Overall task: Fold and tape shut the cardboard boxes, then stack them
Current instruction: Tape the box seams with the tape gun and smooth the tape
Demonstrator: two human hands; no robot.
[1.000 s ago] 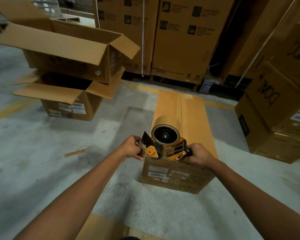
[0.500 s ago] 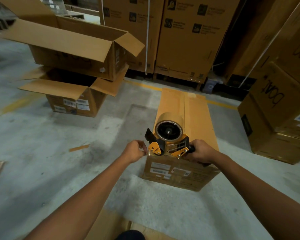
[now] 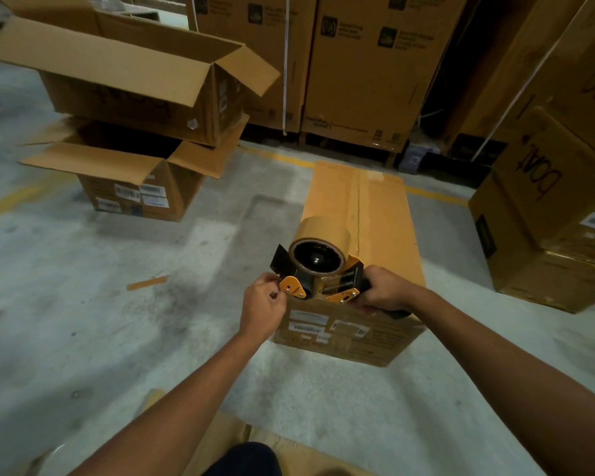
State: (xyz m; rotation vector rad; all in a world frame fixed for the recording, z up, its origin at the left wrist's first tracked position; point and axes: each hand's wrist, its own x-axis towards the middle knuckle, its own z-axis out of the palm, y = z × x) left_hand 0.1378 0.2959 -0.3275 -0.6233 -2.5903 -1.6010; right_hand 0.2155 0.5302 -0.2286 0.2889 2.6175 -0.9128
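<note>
Right hand point(image 3: 385, 291) is gripping the tape dispenser point(image 3: 318, 266) at the near edge of the box point(image 3: 383, 207) — long axis running away — left hand point(image 3: 262, 304) pinching its front.

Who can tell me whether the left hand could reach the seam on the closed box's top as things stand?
Probably yes: the left hand is at the closed box's near edge, though the tape dispenser, held by the right hand, covers the seam's near end.

A brown strip point(image 3: 147, 282) lies on the concrete floor point(image 3: 83, 338) (yellow line point(image 3: 437, 196) painted farther back).
</note>
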